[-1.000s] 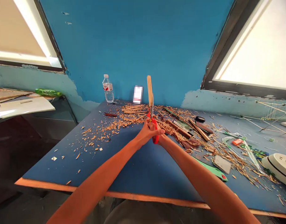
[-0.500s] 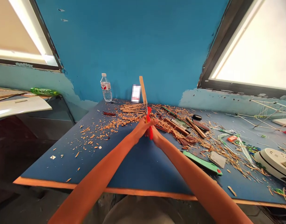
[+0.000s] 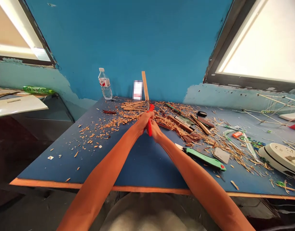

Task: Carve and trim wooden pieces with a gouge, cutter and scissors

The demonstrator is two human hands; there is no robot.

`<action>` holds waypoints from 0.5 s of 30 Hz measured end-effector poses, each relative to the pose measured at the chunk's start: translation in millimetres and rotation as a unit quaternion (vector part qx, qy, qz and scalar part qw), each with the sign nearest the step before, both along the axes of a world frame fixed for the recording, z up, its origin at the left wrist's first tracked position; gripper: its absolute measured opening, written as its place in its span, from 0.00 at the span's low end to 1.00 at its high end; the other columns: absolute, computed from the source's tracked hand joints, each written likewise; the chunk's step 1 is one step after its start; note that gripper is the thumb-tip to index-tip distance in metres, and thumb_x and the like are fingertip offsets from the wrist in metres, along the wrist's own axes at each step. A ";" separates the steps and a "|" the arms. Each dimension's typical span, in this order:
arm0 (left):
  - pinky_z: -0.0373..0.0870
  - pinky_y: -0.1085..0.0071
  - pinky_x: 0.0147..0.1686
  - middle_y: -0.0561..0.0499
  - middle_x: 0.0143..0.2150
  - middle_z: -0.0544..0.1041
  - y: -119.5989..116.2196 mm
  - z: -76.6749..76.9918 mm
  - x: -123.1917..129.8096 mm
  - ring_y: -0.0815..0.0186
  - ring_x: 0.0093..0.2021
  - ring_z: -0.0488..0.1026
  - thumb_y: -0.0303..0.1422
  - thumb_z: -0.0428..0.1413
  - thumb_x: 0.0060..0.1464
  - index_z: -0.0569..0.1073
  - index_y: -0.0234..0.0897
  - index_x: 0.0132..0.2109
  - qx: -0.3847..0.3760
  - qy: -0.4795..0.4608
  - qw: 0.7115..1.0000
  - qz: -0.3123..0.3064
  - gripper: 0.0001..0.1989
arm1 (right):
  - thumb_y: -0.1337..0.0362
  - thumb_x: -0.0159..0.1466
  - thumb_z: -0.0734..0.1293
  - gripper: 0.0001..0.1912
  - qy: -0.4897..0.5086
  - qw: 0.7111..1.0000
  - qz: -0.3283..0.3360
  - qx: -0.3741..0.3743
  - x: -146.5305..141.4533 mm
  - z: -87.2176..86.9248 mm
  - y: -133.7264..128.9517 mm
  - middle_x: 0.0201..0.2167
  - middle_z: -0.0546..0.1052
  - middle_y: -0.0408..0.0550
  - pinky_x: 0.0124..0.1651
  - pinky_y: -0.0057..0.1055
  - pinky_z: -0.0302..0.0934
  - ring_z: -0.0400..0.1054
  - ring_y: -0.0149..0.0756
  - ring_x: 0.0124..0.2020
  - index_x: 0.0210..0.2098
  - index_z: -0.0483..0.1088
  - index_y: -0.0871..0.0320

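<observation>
A red-handled cutting tool is between my two hands, above the blue table. Its metal part meets the lower end of a light wooden stick, which stands nearly upright. My left hand is closed around the tool from the left, thumb across the top. On the right, my right hand is closed around the red handle, its fingers partly hidden. Wood shavings and thin wooden strips lie behind and left of my hands.
A water bottle and a blurred white item stand by the wall. Rightward lie a green-handled knife, wooden pieces, a black oval object, a red lighter and a white round device.
My left thumb, which stuck out to the right, now lies folded over the tool. The whole view has shifted a little, with the table higher in the picture.
</observation>
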State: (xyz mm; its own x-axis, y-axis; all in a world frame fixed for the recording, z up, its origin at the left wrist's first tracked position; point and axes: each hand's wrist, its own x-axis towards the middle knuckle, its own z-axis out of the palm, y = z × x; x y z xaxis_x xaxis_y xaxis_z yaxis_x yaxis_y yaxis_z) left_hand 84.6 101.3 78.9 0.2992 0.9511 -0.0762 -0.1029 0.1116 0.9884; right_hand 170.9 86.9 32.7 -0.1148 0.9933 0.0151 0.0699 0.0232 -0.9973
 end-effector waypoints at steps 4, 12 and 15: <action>0.79 0.52 0.52 0.42 0.59 0.76 -3.4 -2.6 2.9 0.55 0.54 0.78 0.40 0.60 0.68 0.73 0.36 0.61 0.017 0.007 1.000 0.008 0.20 | 0.56 0.73 0.70 0.18 0.009 1.000 -0.002 0.001 0.5 -6.3 -1.1 0.53 0.77 0.51 0.48 0.42 0.75 0.76 0.42 0.47 0.57 0.72 0.59; 0.71 0.43 0.62 0.40 0.66 0.72 -34.5 5.7 2.3 0.49 0.63 0.72 0.40 0.61 0.67 0.72 0.37 0.63 0.162 0.001 0.986 0.040 0.22 | 0.54 0.73 0.69 0.18 0.034 0.996 0.038 0.069 21.1 3.2 -36.3 0.50 0.77 0.51 0.46 0.41 0.73 0.75 0.39 0.44 0.55 0.72 0.59; 0.56 0.38 0.71 0.39 0.75 0.61 -25.5 39.7 -13.3 0.44 0.74 0.59 0.45 0.61 0.65 0.64 0.40 0.70 0.238 -0.041 0.964 0.110 0.32 | 0.54 0.71 0.70 0.17 0.044 0.993 0.077 0.083 44.0 8.8 -51.8 0.44 0.75 0.47 0.43 0.37 0.69 0.71 0.36 0.39 0.52 0.71 0.58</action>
